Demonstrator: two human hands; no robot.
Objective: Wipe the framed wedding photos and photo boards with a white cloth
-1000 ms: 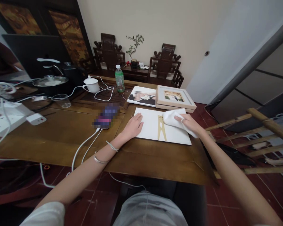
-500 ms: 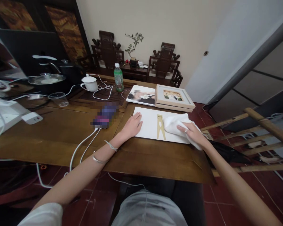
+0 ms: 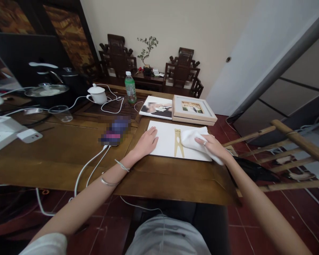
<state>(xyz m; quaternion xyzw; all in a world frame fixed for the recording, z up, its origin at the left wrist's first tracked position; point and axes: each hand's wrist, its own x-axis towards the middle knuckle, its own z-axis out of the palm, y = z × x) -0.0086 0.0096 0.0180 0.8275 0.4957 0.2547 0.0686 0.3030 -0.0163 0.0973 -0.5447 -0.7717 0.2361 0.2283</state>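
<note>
A white rectangular panel lies flat on the wooden table, with a gold, two-legged stand piece along its middle. My left hand rests on the panel's left edge, fingers stretched out and holding nothing. On the panel's right part, my right hand grips a bunched white cloth, which touches the panel close to the gold piece. One end of the cloth hangs over the panel's right edge. Folds of cloth hide part of the right fingers.
Behind the panel lie a photo print and a light wooden picture frame. Leftward are a phone with white cables, a green-labelled bottle, a lidded white cup and a clear plastic cup. A wooden rack stands right.
The whole view has shifted slightly. On the panel, the cloth under my right hand has changed its folds a little. My left hand stays at the left edge.
</note>
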